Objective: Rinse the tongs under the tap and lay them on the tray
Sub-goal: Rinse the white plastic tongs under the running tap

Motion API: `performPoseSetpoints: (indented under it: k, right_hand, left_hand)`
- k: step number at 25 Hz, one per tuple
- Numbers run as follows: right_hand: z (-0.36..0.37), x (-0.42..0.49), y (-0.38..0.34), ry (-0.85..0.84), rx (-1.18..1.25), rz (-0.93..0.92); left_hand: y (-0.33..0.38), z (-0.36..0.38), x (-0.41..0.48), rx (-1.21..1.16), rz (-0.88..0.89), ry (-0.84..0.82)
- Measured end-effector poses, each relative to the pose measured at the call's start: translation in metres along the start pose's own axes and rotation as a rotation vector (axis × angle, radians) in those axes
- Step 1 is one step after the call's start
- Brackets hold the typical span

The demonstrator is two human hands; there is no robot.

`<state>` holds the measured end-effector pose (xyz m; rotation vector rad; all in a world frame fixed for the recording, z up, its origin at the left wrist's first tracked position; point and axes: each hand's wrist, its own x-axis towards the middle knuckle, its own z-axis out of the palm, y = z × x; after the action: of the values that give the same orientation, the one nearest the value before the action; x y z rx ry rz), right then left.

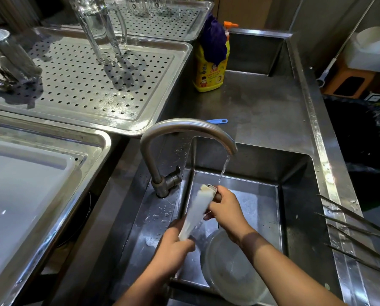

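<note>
Two forearms enter from the bottom edge. Left hand (173,250): fingers closed around the lower end of one pair of tongs (198,213). Right hand (225,208): fingers wrapped around the upper, hinged end. Tongs held tilted over the sink (295,173), just below the tap (184,129) stream. One clear bowl (231,272) below the right fingers. Three perforated trays counted beyond the left fingers; nearest tray (127,120) carries one glass mug (100,29). Tong tips hidden in the left fist.
</note>
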<state>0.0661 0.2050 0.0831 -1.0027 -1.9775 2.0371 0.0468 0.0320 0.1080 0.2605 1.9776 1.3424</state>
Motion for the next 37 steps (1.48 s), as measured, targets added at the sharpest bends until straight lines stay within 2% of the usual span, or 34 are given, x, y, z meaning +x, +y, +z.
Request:
performPoseSetpoints:
  k: [2,4,7,9,12,16,25,29,33,37]
  right_hand:
    - [-0.007,0.007,0.003,0.047,-0.004,0.036]
    - [-0.016,0.013,0.006,0.118,0.012,0.045]
    - [-0.022,0.017,0.009,0.045,0.024,0.085]
    - [-0.020,0.018,0.012,0.038,0.018,0.082]
    - [-0.014,0.020,0.013,0.168,-0.027,0.062]
    - [-0.015,0.020,0.014,0.065,-0.018,0.128]
    - [-0.012,0.016,0.010,0.140,0.085,0.164]
    - [-0.016,0.017,0.007,0.046,0.068,0.186]
    - [-0.015,0.017,0.007,0.086,0.119,0.212]
    - [-0.017,0.020,0.006,0.025,0.160,0.235]
  left_hand:
    - [0.010,0.006,0.006,-0.162,-0.141,-0.028]
    - [0.012,0.012,0.010,-0.225,-0.183,-0.034]
    - [0.010,0.013,0.010,-0.208,-0.226,-0.003]
    - [0.005,0.012,0.008,-0.170,-0.231,-0.017]
    - [0.006,0.010,0.006,-0.124,-0.233,-0.058]
    - [0.005,0.004,0.009,-0.091,-0.246,-0.064]
    - [0.008,0.001,0.009,-0.091,-0.202,-0.087]
    - [0.004,0.002,0.010,-0.076,-0.209,-0.061]
    - [0.003,0.002,0.014,-0.096,-0.220,-0.063]
    - [0.008,-0.001,0.014,-0.129,-0.229,-0.077]
